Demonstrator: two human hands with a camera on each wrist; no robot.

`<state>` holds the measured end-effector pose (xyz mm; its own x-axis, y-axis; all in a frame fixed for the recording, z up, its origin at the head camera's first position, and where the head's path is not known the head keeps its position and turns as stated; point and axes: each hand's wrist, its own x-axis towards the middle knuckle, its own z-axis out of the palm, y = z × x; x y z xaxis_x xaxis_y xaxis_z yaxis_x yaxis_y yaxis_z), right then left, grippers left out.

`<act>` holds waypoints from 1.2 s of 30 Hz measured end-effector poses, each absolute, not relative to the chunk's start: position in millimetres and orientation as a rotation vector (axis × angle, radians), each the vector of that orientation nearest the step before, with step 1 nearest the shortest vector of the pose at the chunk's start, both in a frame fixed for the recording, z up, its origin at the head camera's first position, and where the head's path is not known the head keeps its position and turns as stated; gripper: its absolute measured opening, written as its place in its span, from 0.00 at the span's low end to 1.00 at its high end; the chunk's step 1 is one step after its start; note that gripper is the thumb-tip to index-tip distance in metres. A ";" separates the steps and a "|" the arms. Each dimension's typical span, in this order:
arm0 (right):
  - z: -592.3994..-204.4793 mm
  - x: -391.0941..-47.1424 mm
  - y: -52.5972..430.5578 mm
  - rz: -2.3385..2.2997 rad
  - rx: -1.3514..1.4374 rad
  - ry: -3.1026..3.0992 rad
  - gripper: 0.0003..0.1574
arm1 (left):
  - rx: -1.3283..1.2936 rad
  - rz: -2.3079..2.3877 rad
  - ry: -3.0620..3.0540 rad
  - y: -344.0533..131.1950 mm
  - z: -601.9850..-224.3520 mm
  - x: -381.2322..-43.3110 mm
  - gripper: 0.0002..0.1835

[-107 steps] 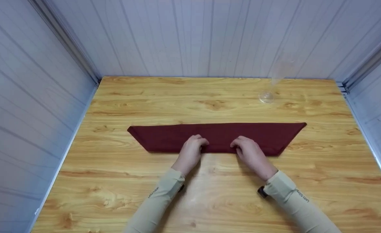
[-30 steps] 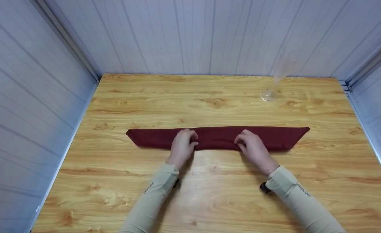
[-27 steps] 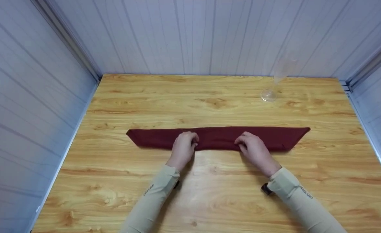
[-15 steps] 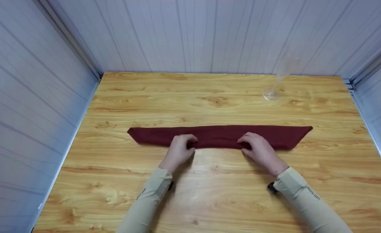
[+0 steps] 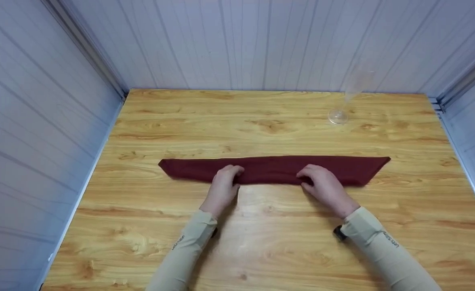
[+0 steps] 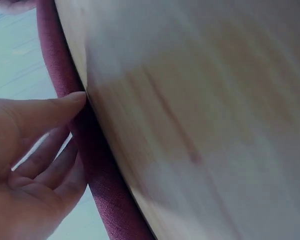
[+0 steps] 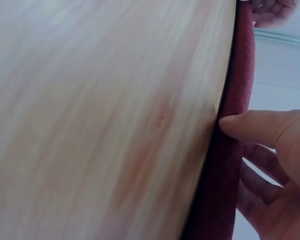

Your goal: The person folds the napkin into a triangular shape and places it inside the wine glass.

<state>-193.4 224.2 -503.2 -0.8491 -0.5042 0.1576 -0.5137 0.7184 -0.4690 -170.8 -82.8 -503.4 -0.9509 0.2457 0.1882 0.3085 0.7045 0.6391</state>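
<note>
A dark red cloth napkin, folded into a long narrow strip with slanted ends, lies across the middle of the table. My left hand holds its near edge left of centre, thumb at the edge and curled fingers over the top. Right of centre, my right hand holds the same edge in a like way. In the left wrist view the thumb presses against the rounded fold of the napkin. The right wrist view has the other thumb against the napkin, with the fingers bent behind it. The napkin's underside is hidden.
A clear stemmed glass, tall and narrow, stands upright at the back right. The wood-patterned table is enclosed by pale panels at the back and both sides. A dark strap device sits at the right wrist.
Since the earliest frame the napkin strip has become narrower, its near edge turned away from me. Both hands have moved farther apart. Over the last half second the left hand has shifted only slightly.
</note>
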 end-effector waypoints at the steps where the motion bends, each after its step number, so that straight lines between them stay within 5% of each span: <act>1: -502.9 -193.4 223.9 0.790 0.855 -2.899 0.11 | -0.456 -1.062 -2.819 -82.9 -503.1 -170.4 0.22; 7: -501.2 -192.9 223.7 0.771 0.840 -2.910 0.11 | -0.425 -0.918 -2.863 -84.9 -502.1 -169.1 0.24; 20: -499.0 -193.2 224.8 0.778 0.847 -2.897 0.09 | -0.431 -0.797 -2.880 -88.0 -504.6 -167.2 0.09; 36: -496.1 -208.9 237.6 1.123 0.839 -3.009 0.08 | -0.341 -1.022 -2.834 -100.6 -506.3 -158.4 0.06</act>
<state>-208.9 237.6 -496.1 -0.8576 -0.5143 0.0093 -0.3946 0.6461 -0.6533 -158.4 -100.6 -506.3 -0.9688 0.1727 0.1780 0.2465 0.7484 0.6158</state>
